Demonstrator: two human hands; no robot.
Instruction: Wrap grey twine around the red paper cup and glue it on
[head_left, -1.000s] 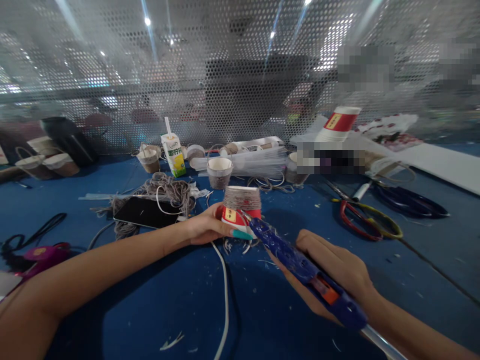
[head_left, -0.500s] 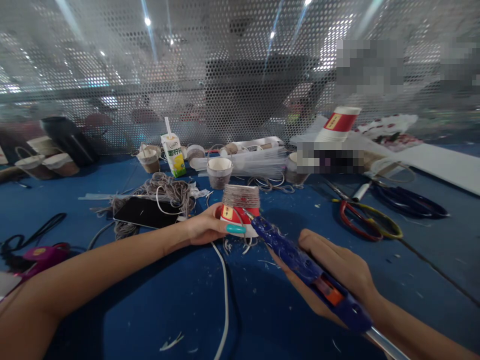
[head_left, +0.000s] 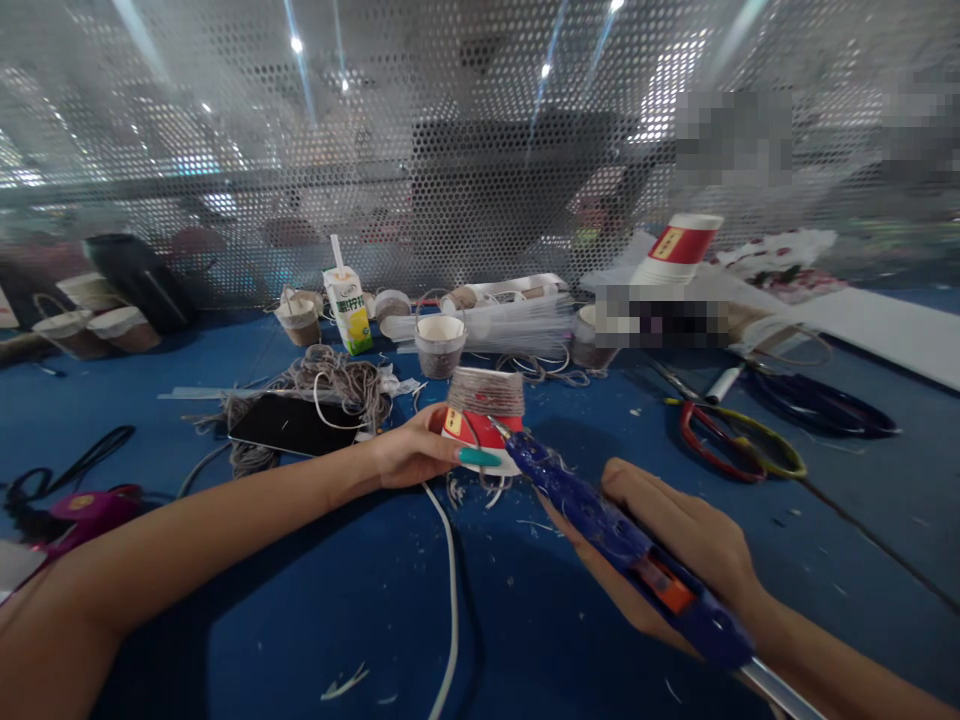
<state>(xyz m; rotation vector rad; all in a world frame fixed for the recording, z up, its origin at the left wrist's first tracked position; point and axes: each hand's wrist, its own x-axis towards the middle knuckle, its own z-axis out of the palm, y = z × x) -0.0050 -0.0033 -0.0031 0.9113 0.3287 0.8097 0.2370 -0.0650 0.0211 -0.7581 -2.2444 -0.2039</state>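
Observation:
An upside-down red and white paper cup (head_left: 484, 420) stands on the blue table (head_left: 525, 620), its upper half wound with grey twine. My left hand (head_left: 416, 450) grips the cup's lower part, thumb across the front. My right hand (head_left: 675, 555) is wrapped round a blue hot glue gun (head_left: 600, 520). The gun's nozzle touches the cup's red band just below the twine. A white cable (head_left: 450, 590) runs from near the cup toward me.
Behind the cup lie a black phone (head_left: 292, 424), a tangle of twine (head_left: 337, 382), a milk carton (head_left: 346, 308) and several small twine-wrapped cups (head_left: 439, 345). Scissors (head_left: 739, 445) lie to the right, a stack of red cups (head_left: 675, 252) beyond. A perforated screen closes the far side.
The cup has turned and tilted a little in my left hand. The glue gun's nozzle has shifted slightly along the red band; my right hand drifted a bit right.

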